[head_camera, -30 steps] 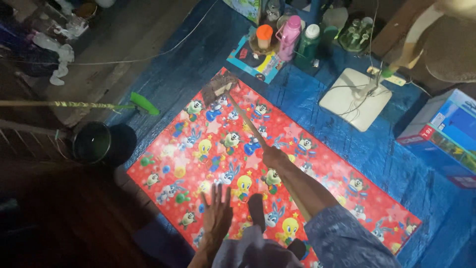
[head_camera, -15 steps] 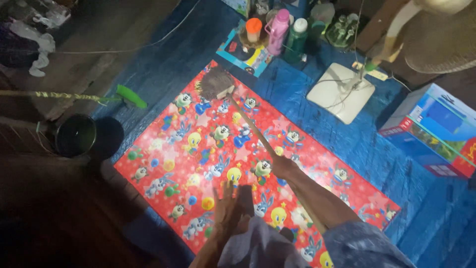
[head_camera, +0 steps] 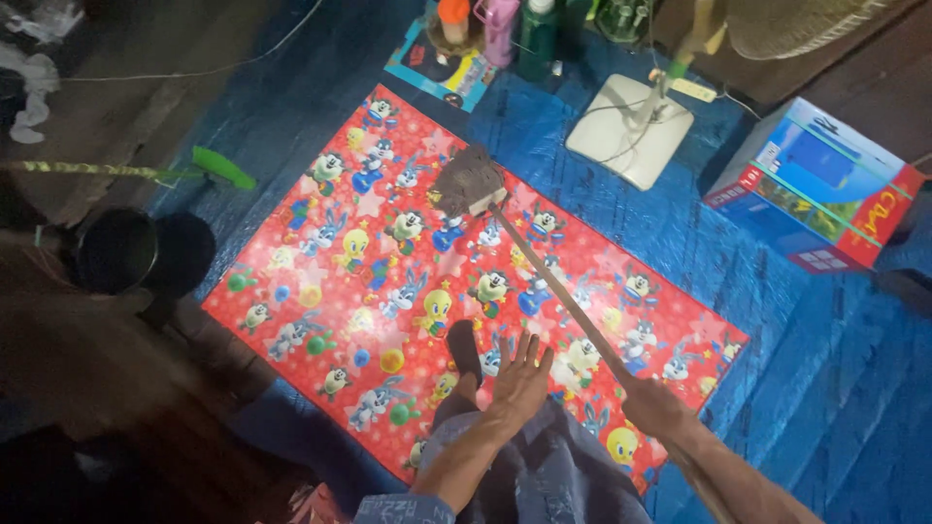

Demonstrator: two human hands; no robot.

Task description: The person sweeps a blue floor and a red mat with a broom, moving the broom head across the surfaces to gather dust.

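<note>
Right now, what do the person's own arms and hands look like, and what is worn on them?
Both hands are bare: no gloves, rings or watch show. The left hand leads to a forearm that is bare down to a rolled blue denim cuff near the elbow. The right hand and its forearm are bare to the frame edge, with no sleeve in view.

Mat (head_camera: 320, 291): red, printed with multicoloured cartoon animals and stars. Tarpaulin (head_camera: 825, 388): blue. Brush (head_camera: 466, 182): dark brown bristles, brown stick. Box (head_camera: 820, 184): blue, red ends. Fan base (head_camera: 629, 146): white.

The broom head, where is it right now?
In the head view, the broom head rests on the far end of the red cartoon mat, left of the white fan base.
</note>
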